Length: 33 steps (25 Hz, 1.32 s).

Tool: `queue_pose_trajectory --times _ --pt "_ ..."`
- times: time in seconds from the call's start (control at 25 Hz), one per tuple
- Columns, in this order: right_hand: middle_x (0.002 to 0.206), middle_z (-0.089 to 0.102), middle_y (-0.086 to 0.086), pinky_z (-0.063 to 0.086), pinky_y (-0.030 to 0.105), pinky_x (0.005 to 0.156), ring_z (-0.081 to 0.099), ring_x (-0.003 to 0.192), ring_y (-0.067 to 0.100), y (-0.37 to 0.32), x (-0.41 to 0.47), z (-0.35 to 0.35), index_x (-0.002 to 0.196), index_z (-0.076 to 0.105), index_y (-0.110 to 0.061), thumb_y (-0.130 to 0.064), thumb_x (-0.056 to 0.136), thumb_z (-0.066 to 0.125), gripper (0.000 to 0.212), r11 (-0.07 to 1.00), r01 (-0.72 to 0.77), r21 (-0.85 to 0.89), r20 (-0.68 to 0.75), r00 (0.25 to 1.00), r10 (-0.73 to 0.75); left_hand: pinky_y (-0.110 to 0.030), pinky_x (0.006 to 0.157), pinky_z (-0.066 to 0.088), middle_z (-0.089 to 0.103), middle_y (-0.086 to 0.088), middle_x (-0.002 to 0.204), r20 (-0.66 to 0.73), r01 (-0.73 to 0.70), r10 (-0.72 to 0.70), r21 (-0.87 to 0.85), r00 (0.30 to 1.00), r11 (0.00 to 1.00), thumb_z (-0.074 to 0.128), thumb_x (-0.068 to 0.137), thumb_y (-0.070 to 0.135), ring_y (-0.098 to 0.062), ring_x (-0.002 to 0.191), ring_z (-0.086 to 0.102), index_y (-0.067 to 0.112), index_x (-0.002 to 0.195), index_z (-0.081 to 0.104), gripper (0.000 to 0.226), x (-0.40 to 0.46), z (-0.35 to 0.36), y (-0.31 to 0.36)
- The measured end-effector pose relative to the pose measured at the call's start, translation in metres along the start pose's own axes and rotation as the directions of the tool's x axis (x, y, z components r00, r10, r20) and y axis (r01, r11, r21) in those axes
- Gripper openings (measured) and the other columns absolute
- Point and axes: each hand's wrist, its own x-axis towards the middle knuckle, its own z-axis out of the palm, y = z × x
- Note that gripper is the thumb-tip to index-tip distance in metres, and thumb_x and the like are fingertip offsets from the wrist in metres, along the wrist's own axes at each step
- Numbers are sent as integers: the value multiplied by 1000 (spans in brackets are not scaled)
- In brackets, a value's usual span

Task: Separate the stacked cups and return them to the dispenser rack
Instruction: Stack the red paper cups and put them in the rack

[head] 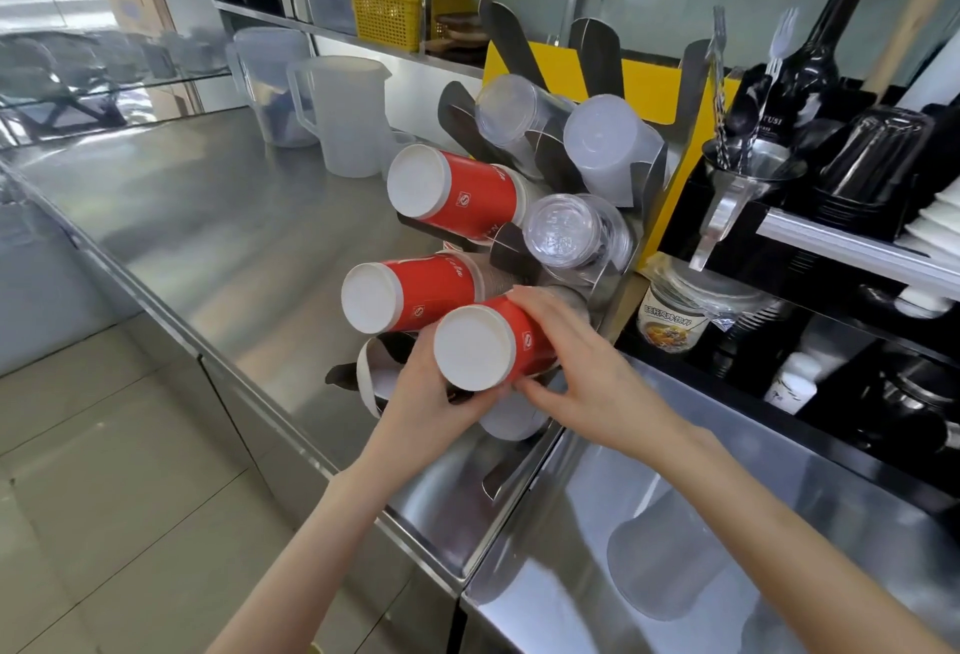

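A steel dispenser rack (pixel 647 185) with dark curved cradles stands on the counter. It holds two stacks of red paper cups (pixel 457 190) (pixel 410 292), two clear plastic cup stacks (pixel 511 107) (pixel 571 232) and a frosted cup stack (pixel 608 141), all with their bases facing me. A third red cup stack (pixel 493 341) lies low in the rack. My left hand (pixel 431 393) grips it from below near its white base. My right hand (pixel 582 367) wraps over its top and right side.
Two translucent pitchers (pixel 348 112) stand at the back of the steel counter (pixel 218 216). A black shelf unit (pixel 841 258) on the right carries a funnel, dark cups, bottles and a jar. A frosted cup (pixel 511 419) lies under the held stack.
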Motion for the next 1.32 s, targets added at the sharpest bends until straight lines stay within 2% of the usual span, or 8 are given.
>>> queue_pose_trajectory --times 0.12,0.24,0.44,0.6,0.8,1.08,1.2,1.32 --pt "150 22 -3 19 32 113 13 138 6 10 -1 5 138 18 -28 -26 83 54 66 998 -51 37 46 998 49 7 87 24 43 21 117 -12 -78 79 74 997 994 75 69 19 23 110 34 21 125 38 68 -6 -10 0" --pt "150 20 -4 18 32 113 12 138 5 14 0 10 138 17 -31 -22 83 49 64 996 -65 60 44 997 63 7 86 25 43 24 116 -13 -117 118 80 993 990 74 70 20 24 108 36 26 120 39 61 -8 -12 3" --pt "151 19 -9 18 36 115 10 139 5 16 -1 11 139 15 -33 -20 85 49 65 994 -63 86 28 998 61 4 93 22 43 18 119 2 -92 92 157 996 983 73 71 22 26 109 30 16 127 39 66 -9 -13 5" --pt "152 14 -13 16 34 116 7 140 3 13 -14 9 141 15 -31 -28 87 51 65 998 -10 57 -44 999 13 -36 110 27 33 4 139 42 -236 245 467 969 852 57 76 41 -15 134 30 15 137 26 73 -17 -16 16" --pt "152 16 -10 11 22 115 7 139 -1 12 -44 -5 141 17 -29 -35 87 50 63 999 -17 -38 -106 994 13 -35 114 10 29 -2 145 168 -383 351 553 921 740 42 85 42 -18 139 16 15 137 26 61 -20 1 46" --pt "149 11 -18 9 24 115 3 139 -3 31 -106 -23 138 12 -38 -47 86 47 63 980 -198 -33 -166 968 190 -47 114 15 32 -13 146 395 -526 358 512 846 679 40 87 35 -32 138 21 10 137 28 57 -32 47 66" --pt "148 8 -21 10 28 115 4 138 -3 43 -137 -28 135 10 -42 -50 83 44 63 955 -298 -9 -161 943 292 -43 115 12 30 -11 148 461 -540 328 467 824 701 37 87 36 -31 139 19 11 139 25 58 -39 68 67" --pt "148 10 -19 6 19 113 4 138 -4 52 -163 -27 133 10 -43 -47 82 48 64 918 -393 41 -148 907 395 -45 114 10 22 -9 151 530 -506 244 431 812 747 34 86 41 -28 140 12 17 140 13 62 -46 90 60"
